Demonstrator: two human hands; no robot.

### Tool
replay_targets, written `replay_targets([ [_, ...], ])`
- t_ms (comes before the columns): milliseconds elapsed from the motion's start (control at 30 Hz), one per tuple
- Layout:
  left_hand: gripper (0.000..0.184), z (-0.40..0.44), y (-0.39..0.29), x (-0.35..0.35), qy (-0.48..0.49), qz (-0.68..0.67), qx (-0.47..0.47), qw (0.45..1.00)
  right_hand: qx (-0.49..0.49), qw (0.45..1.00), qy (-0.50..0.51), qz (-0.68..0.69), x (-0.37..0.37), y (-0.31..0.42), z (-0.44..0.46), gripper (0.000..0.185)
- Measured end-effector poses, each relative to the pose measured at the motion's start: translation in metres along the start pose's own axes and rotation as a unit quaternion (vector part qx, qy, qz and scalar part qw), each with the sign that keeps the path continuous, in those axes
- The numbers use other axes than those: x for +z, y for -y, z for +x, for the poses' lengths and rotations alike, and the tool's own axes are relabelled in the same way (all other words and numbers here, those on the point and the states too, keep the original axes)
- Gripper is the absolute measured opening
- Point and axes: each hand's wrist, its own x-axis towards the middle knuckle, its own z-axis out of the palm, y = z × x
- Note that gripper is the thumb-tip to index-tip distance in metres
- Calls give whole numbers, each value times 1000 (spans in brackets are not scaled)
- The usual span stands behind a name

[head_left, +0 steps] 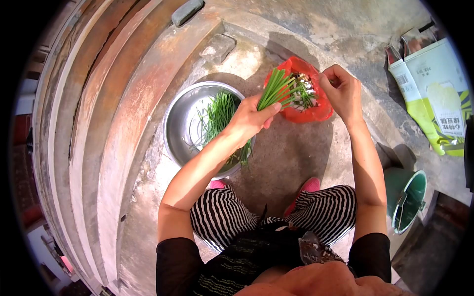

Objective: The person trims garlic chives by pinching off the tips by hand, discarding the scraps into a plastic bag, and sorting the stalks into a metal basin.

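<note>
My left hand (253, 117) is closed around a bunch of green stalks (276, 91), whose cut ends point up and right over the edge of a red plastic bag. The open red bag (322, 109) lies on the ground and holds whitish and green scraps (307, 93). My right hand (344, 92) is at the bag's right rim, its thumb and fingers pinched together; whether anything is between them is too small to tell. Below my left forearm, a metal basin (175, 118) holds more long thin green leaves (220, 114).
Concrete steps (126, 123) rise on the left, with a grey stone (186, 12) on one. Another flat stone (218, 48) lies behind the basin. At the right are a green bucket (412, 202) on its side and a printed white and green bag (434, 93).
</note>
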Motion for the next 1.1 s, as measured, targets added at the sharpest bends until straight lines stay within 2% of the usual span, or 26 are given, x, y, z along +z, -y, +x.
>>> replay_targets([
  [33, 24, 1, 2, -2, 0, 0, -1, 1000, 0, 1000, 0, 0, 2, -1, 0, 10],
  [67, 24, 3, 6, -4, 9, -3, 2, 1000, 96, 978, 58, 176, 6, -3, 0, 10],
  [100, 23, 4, 8, -4, 17, -5, 4, 1000, 188, 913, 112, 344, 9, -3, -1, 11],
  [233, 21, 5, 10, -1, 14, 33, 6, 999, 204, 879, 189, 388, 15, 8, -8, 11],
  [300, 22, 6, 13, 0, 16, 55, 19, 998, 109, 914, 270, 282, 12, 17, -11, 11],
  [433, 24, 7, 18, 1, 20, 56, 42, 997, 66, 944, 267, 184, 18, 8, -12, 12],
  [467, 25, 9, 20, 0, 27, 62, 32, 997, -39, 979, 176, 90, 20, 8, -11, 12],
  [500, 26, 10, 23, -1, 33, 69, 22, 997, -143, 987, 80, -7, 21, 8, -12, 12],
  [633, 27, 14, 29, -5, 27, 88, 31, 995, -102, 991, 82, 10, 13, 10, -11, 11],
  [700, 28, 13, 25, -6, 9, 127, 25, 992, 42, 967, 187, 168, 11, 7, -12, 11],
  [833, 28, 10, 20, -4, 2, 155, 33, 987, -31, 975, 198, 95, 13, 4, -13, 9],
  [900, 28, 10, 22, 1, 12, 97, 21, 995, -127, 982, 132, -42, 16, 11, -15, 7],
  [1033, 28, 10, 14, 4, 34, 78, -10, 996, -134, 987, 72, -54, 22, 9, -16, 6],
  [1100, 29, 3, 7, 2, 59, 8, -57, 997, -91, 993, 5, -81, 16, -1, -9, 9],
])
